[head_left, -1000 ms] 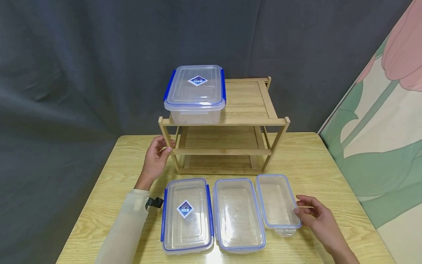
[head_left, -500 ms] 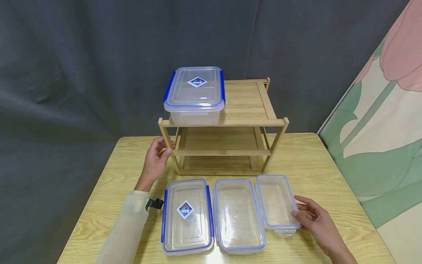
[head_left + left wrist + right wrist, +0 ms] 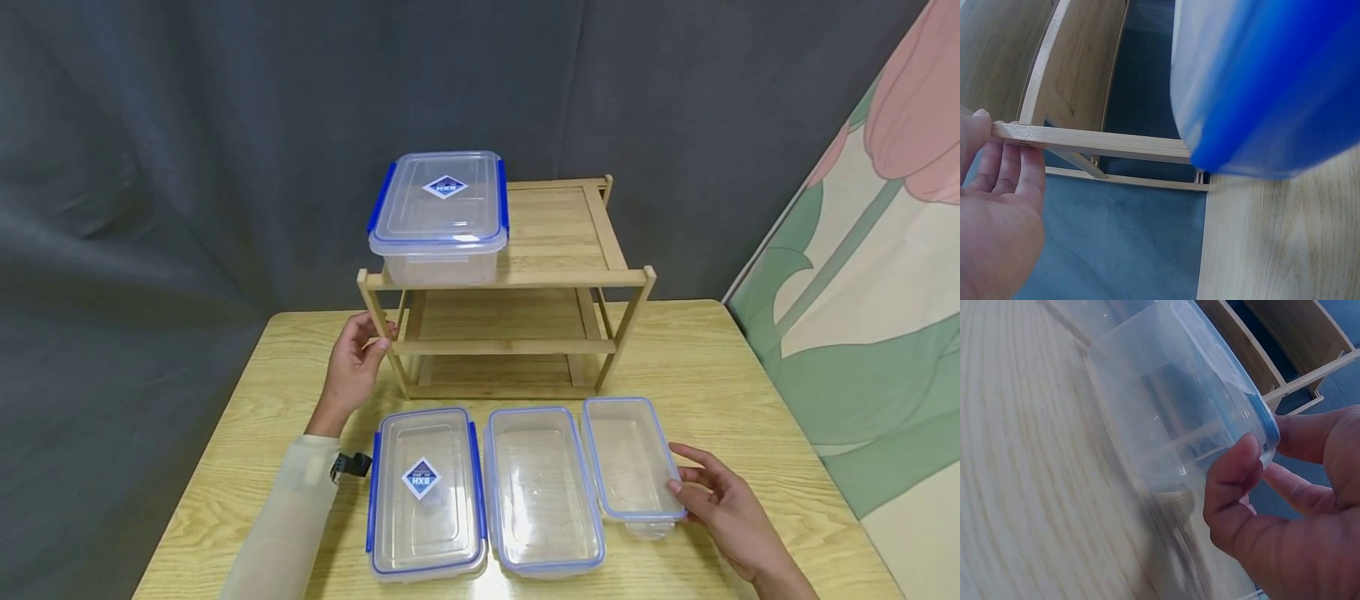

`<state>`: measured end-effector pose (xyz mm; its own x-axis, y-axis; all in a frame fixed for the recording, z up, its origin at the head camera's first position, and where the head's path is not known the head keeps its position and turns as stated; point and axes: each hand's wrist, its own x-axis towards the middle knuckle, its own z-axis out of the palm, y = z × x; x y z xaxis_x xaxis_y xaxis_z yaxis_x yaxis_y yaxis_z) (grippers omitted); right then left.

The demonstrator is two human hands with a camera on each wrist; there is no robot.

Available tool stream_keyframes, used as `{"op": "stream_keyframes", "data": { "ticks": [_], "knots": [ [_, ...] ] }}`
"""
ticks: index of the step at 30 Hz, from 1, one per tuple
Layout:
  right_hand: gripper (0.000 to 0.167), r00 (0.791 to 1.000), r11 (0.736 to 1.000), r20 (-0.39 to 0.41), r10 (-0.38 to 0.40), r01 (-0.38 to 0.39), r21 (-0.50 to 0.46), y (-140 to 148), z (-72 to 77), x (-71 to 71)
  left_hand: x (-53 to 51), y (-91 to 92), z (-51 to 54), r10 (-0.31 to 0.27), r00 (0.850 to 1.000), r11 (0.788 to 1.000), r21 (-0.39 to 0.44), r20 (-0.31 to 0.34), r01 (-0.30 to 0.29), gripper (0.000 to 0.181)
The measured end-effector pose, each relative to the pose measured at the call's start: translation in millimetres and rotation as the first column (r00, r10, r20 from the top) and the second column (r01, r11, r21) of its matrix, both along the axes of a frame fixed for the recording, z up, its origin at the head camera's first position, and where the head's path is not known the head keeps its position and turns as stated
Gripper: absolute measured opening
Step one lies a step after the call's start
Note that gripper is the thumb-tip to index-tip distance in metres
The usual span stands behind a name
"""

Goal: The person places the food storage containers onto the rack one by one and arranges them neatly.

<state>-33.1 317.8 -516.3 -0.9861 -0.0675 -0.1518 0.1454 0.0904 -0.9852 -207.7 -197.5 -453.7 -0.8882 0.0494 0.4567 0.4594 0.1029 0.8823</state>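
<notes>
The left hand [image 3: 354, 367] grips the front left post of a wooden rack [image 3: 510, 346], thumb in front and fingers behind; the left wrist view shows the hand [image 3: 1007, 194] pinching the wooden bar [image 3: 1097, 140]. On the table at right, the right hand [image 3: 731, 508] holds the right side of the small clear container [image 3: 633, 458] by its rim. Up close in the right wrist view, thumb and fingers of this hand [image 3: 1291, 506] lie against a corner of that container [image 3: 1154, 412].
A clear lidded box [image 3: 442, 212] with blue clips stands on the rack's top left. Before the rack, a flat blue-clipped container [image 3: 427, 517] and a blue-rimmed container [image 3: 543, 492] lie side by side on the wooden table [image 3: 232, 442]. Dark cloth [image 3: 225, 150] hangs behind.
The right hand has shifted slightly left, against the small container's edge. The left hand keeps its grip on the rack post, and the containers on the table look unmoved.
</notes>
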Motion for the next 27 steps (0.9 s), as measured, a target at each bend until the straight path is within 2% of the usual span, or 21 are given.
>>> {"op": "stream_keyframes", "data": {
  "ticks": [11, 17, 27],
  "knots": [
    [0.055, 0.996, 0.980, -0.043, 0.074, -0.080, -0.181, 3.9, -2.8, 2.2, 0.1, -0.5, -1.1, 0.008, 1.000, 1.000, -0.018, -0.007, -0.008, 0.033],
    [0.056, 0.992, 0.971, -0.082, 0.098, -0.113, -0.211, 4.0, -2.4, 2.2, -0.8, -1.7, -1.4, 0.012, 1.000, 1.000, -0.023, -0.006, -0.012, 0.033],
    [0.058, 0.988, 0.961, -0.119, 0.094, -0.122, -0.246, 5.8, 4.3, 3.5, 0.0, -1.0, -1.4, 0.011, 1.000, 1.000, -0.021, 0.000, -0.011, 0.033]
  ]
}}
